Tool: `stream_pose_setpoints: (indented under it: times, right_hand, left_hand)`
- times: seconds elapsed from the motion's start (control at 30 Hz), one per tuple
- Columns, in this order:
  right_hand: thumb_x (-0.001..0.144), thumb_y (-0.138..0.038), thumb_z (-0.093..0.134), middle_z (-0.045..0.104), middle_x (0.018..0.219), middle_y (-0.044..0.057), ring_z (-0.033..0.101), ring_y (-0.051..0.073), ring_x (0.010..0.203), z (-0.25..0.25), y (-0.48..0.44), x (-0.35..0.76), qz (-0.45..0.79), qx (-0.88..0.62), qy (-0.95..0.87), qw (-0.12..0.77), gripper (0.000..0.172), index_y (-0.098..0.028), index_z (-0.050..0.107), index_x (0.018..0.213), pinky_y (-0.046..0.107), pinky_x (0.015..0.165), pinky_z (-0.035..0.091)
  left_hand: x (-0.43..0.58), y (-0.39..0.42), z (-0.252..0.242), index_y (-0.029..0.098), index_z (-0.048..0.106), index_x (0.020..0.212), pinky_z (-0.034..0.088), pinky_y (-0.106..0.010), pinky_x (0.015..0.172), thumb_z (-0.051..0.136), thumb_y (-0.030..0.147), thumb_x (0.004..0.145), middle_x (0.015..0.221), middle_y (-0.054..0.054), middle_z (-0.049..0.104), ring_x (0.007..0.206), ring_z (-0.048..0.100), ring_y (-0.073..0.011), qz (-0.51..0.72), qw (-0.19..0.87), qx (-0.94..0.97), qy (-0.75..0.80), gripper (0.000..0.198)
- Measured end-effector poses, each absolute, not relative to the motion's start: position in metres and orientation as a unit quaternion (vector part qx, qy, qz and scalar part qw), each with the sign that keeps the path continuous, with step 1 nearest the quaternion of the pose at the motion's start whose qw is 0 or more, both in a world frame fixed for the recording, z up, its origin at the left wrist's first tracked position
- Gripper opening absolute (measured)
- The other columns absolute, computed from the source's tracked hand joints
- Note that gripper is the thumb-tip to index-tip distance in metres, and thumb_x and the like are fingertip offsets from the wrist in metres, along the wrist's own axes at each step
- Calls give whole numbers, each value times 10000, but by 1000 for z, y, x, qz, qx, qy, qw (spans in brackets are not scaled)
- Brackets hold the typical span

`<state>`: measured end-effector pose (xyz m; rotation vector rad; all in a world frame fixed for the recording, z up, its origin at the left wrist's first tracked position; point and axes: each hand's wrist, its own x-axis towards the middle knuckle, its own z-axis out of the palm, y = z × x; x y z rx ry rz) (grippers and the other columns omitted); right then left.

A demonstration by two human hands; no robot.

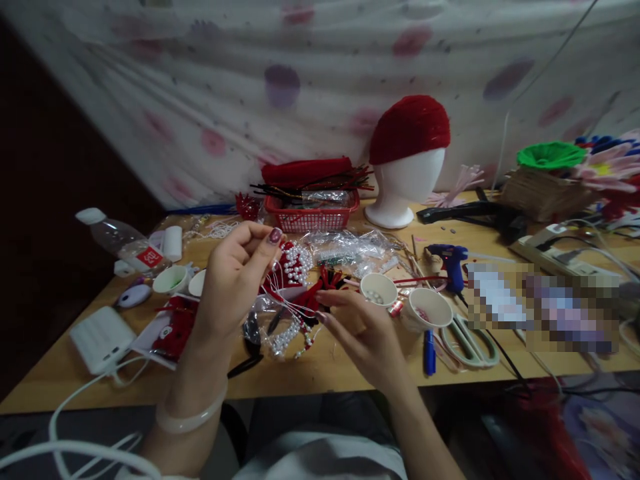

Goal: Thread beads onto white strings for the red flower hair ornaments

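Observation:
My left hand is raised above the wooden table, its thumb and fingers pinched on a red ornament with white pearl beads. Thin wires with pearl strands hang down from the ornament. My right hand is lower and to the right, with its fingers closed on the thin wires near a red tuft. A pale bangle sits on my left wrist.
Two paper cups stand right of my right hand, beside pale green scissors, a blue pen and a blue glue gun. Behind are a red basket, a foam head in a red cap, a bottle and a power bank.

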<state>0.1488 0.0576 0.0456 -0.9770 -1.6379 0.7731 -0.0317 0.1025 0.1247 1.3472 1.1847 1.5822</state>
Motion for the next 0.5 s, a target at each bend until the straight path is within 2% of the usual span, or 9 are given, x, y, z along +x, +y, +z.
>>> stream_pose_setpoints:
  times: [0.1,0.17,0.23,0.5]
  right_hand:
    - [890,-195,693,779,996,50,712,191,926,46,66,123,314,-378,-689,532,129,-216,708,1017,331,842,544]
    - [889,-176,677,774,903,44,707,184,835,44,68,115,310,-388,-686,532,55,-204,707,926,320,774,543]
    - [894,-171,658,759,825,36,691,177,752,42,67,114,307,-407,-683,524,64,-200,698,854,305,702,530]
    - [896,-204,620,725,778,27,667,174,713,37,57,133,303,-435,-685,500,88,-211,656,816,287,671,509]
  left_hand:
    - [-33,99,126,208,630,793,332,-183,392,741,304,830,597,25,593,444,435,-74,613,366,527,461,152]
    - [-35,97,127,212,629,803,314,-190,381,738,317,832,589,33,586,425,414,-73,613,368,525,462,154]
    - [-37,97,127,214,629,805,300,-193,375,742,332,828,586,33,585,421,415,-75,616,369,522,461,165]
    - [-36,100,129,214,650,762,303,-177,403,745,272,799,574,37,589,456,443,-72,638,368,504,451,117]
